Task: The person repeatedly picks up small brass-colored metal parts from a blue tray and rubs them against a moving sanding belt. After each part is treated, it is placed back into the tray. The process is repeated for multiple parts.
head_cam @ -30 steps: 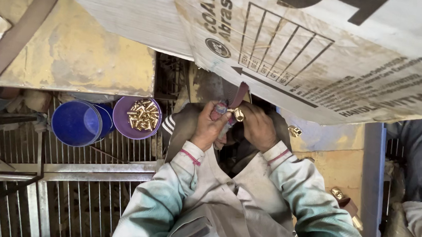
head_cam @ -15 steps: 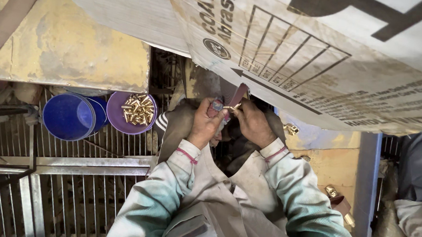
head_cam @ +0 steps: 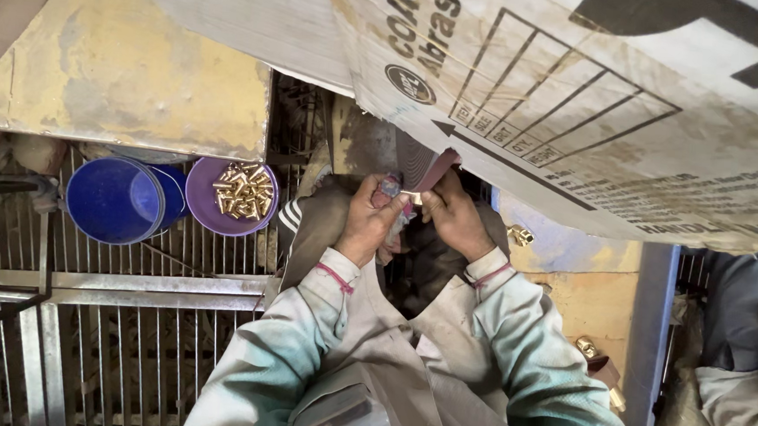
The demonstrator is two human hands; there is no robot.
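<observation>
Together, the left hand point(head_cam: 367, 224) and right hand point(head_cam: 455, 218) pinched a small brass fitting point(head_cam: 409, 196) between their fingertips, fingers closed narrowly around it, just below a maroon abrasive wheel point(head_cam: 423, 161). Well left of the fingers sat a purple bowl point(head_cam: 206, 210) of brass pieces point(head_cam: 244, 191) beside a blue bucket point(head_cam: 113, 199).
</observation>
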